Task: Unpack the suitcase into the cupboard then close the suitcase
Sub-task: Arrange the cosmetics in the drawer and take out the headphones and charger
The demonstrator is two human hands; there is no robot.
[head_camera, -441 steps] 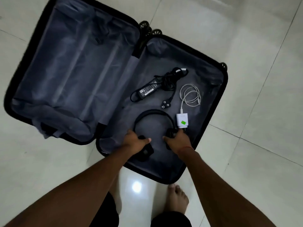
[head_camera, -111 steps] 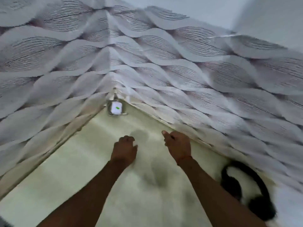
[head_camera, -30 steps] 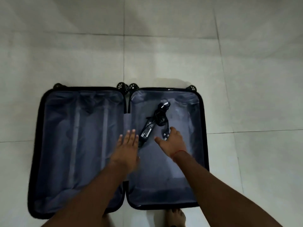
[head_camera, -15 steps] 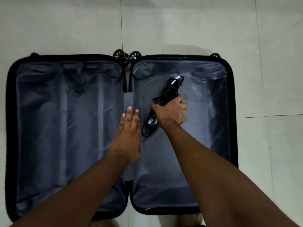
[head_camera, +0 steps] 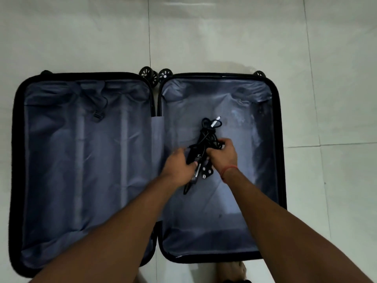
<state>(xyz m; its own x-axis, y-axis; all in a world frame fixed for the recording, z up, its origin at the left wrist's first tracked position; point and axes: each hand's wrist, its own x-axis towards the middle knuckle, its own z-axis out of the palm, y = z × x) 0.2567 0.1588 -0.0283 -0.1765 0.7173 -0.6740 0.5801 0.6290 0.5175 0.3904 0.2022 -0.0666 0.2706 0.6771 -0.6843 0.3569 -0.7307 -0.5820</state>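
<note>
From the head camera I look straight down on the suitcase [head_camera: 278, 139], which lies spread flat on the pale floor tiles [head_camera: 336, 78], both halves showing their grey-blue lining. Its wheels [head_camera: 156, 75] sit at twelve o'clock, by the hinge line between the two halves. The half toward nine o'clock holds nothing loose that I can see, only a strap buckle [head_camera: 97, 115] hanging near its top edge.

In the half toward three o'clock, both hands meet over the charger bundle [head_camera: 208, 135], a black power brick with its cable coiled round it. My left hand [head_camera: 179, 165] has its fingers curled around the brick end, and the lower cable trails out toward six o'clock beneath it. My right hand [head_camera: 223, 155] is closed over the cable coils at the bundle's three o'clock side, a red thread [head_camera: 229, 170] round the wrist. The three-pin plug [head_camera: 207, 172] hangs between the two hands, and a white-tipped connector [head_camera: 215, 121] sticks out of the loops at twelve o'clock. I cannot tell whether the bundle is clear of the lining or touching it.

At six o'clock, below the suitcase edge, a bare foot [head_camera: 231, 271] shows on the tiles.
</note>
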